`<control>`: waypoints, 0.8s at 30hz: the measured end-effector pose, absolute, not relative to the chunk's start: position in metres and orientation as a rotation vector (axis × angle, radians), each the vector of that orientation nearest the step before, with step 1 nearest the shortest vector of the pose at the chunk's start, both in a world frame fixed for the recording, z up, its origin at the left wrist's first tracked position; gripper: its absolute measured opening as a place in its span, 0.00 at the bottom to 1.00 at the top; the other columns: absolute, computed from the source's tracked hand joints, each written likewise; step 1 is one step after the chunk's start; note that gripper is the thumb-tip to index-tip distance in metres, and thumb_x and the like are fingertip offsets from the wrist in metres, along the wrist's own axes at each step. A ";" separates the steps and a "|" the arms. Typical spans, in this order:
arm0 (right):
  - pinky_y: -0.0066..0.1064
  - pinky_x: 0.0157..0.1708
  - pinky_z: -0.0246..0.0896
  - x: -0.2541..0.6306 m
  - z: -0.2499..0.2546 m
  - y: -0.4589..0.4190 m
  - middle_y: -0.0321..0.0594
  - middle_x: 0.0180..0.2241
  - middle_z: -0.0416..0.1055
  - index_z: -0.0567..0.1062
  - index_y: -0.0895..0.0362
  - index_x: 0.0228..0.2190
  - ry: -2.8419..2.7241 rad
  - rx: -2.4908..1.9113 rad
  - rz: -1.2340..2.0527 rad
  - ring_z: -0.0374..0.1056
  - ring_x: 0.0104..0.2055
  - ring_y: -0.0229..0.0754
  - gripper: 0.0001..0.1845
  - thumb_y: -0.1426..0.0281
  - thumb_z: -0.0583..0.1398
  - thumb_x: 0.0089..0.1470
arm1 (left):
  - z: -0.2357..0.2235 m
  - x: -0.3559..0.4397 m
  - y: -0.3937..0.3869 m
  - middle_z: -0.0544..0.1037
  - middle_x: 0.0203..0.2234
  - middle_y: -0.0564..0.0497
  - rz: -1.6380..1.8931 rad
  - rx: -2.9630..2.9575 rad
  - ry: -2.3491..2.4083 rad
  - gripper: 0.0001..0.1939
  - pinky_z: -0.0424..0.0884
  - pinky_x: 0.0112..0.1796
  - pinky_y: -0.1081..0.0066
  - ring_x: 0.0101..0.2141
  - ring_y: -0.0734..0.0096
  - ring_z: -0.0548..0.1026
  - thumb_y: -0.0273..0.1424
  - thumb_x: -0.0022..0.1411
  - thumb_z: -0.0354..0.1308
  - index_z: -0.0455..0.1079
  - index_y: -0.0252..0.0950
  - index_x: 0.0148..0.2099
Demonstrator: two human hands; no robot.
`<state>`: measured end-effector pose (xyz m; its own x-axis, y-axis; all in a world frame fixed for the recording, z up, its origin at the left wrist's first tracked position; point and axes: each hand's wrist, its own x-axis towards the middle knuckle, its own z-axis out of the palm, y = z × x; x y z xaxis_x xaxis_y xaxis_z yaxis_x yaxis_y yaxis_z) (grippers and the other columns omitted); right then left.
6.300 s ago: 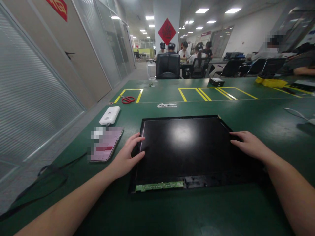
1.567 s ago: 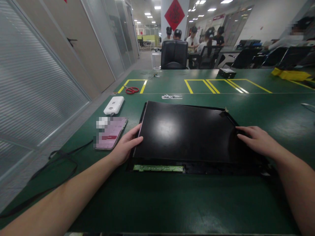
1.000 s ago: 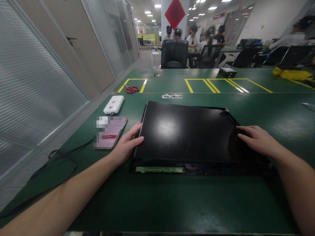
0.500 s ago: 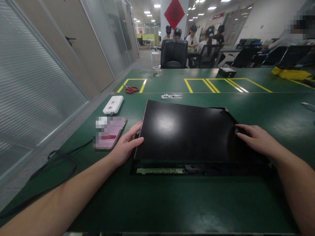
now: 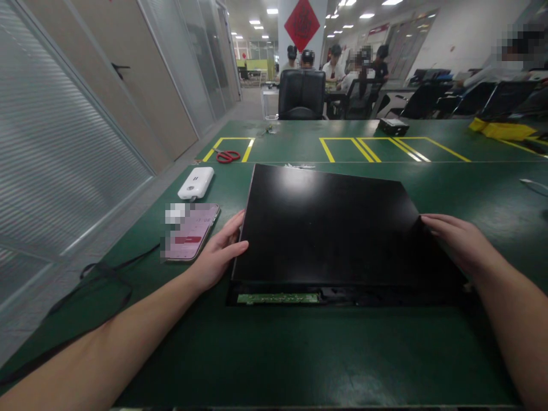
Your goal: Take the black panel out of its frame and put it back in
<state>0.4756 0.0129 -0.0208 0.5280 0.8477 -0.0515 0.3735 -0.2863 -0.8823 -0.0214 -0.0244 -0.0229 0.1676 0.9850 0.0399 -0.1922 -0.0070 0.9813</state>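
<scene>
A glossy black LCD panel [image 5: 325, 228] is raised at its far side, above a black frame [image 5: 385, 295] lying on the table. Along the frame's near edge a narrow green circuit board [image 5: 278, 298] shows. My left hand [image 5: 220, 251] grips the panel's left edge, thumb on top and fingers at the side. At the right edge my right hand [image 5: 460, 240] holds the panel with its fingertips; the thumb is mostly hidden. Most of the frame is covered by the panel.
Left of the panel lie a phone [image 5: 194, 231] and a white power bank [image 5: 197, 182], with a black strap [image 5: 107, 274] nearby. Red-handled scissors [image 5: 228, 156] and a black box [image 5: 393, 126] are farther back on the green table [image 5: 325, 359]. Several people sit beyond a black chair [image 5: 302, 94].
Earlier the panel lay flat in the frame. Its left side was raised first, and now its far right corner has come up too, with my right hand gripping that edge.
</scene>
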 end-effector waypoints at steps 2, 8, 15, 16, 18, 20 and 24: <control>0.49 0.60 0.62 0.477 -0.020 0.014 0.45 0.43 0.80 0.78 0.53 0.30 -0.872 -1.730 0.727 0.71 0.56 0.58 0.15 0.62 0.67 0.36 | -0.022 -0.020 -0.025 0.67 0.69 0.53 1.204 1.169 0.926 0.33 0.52 0.70 0.52 0.72 0.47 0.51 0.34 0.55 0.71 0.74 0.48 0.63; 0.43 0.50 0.70 0.465 0.000 0.003 0.45 0.46 0.78 0.77 0.52 0.41 -0.817 -1.468 0.863 0.75 0.49 0.52 0.18 0.67 0.63 0.45 | -0.019 -0.015 -0.027 0.67 0.69 0.49 1.215 1.121 0.922 0.37 0.57 0.68 0.50 0.70 0.44 0.58 0.37 0.59 0.67 0.66 0.46 0.70; 0.50 0.52 0.69 0.444 0.020 -0.018 0.41 0.67 0.65 0.47 0.39 0.73 -1.151 -1.447 0.922 0.69 0.62 0.54 0.47 0.67 0.52 0.54 | -0.014 -0.014 -0.025 0.57 0.74 0.54 1.329 1.146 1.004 0.42 0.55 0.69 0.54 0.72 0.49 0.53 0.37 0.62 0.64 0.55 0.51 0.75; 0.51 0.53 0.69 0.443 0.021 -0.019 0.41 0.67 0.64 0.45 0.39 0.73 -1.180 -1.462 0.920 0.68 0.62 0.55 0.48 0.68 0.52 0.53 | -0.013 -0.014 -0.025 0.57 0.74 0.54 1.321 1.141 1.011 0.42 0.57 0.68 0.54 0.72 0.49 0.53 0.37 0.62 0.64 0.54 0.51 0.75; 0.53 0.54 0.68 0.439 0.022 -0.021 0.41 0.68 0.63 0.44 0.39 0.73 -1.202 -1.494 0.899 0.66 0.64 0.56 0.50 0.68 0.51 0.51 | -0.011 -0.015 -0.024 0.56 0.74 0.53 1.307 1.128 1.020 0.42 0.60 0.67 0.53 0.71 0.47 0.54 0.38 0.62 0.63 0.53 0.51 0.75; 0.53 0.56 0.66 0.435 0.025 -0.022 0.38 0.70 0.59 0.46 0.39 0.73 -1.178 -1.504 0.863 0.64 0.65 0.57 0.50 0.68 0.51 0.51 | -0.009 -0.016 -0.023 0.55 0.74 0.53 1.295 1.091 1.019 0.43 0.61 0.66 0.52 0.72 0.46 0.54 0.38 0.62 0.63 0.53 0.49 0.75; 0.52 0.57 0.67 0.439 0.028 -0.029 0.36 0.70 0.61 0.57 0.42 0.71 -1.056 -1.480 0.822 0.65 0.65 0.57 0.44 0.67 0.52 0.52 | -0.005 -0.019 -0.023 0.59 0.73 0.52 1.240 1.012 1.020 0.42 0.62 0.66 0.50 0.70 0.44 0.57 0.40 0.60 0.64 0.56 0.49 0.74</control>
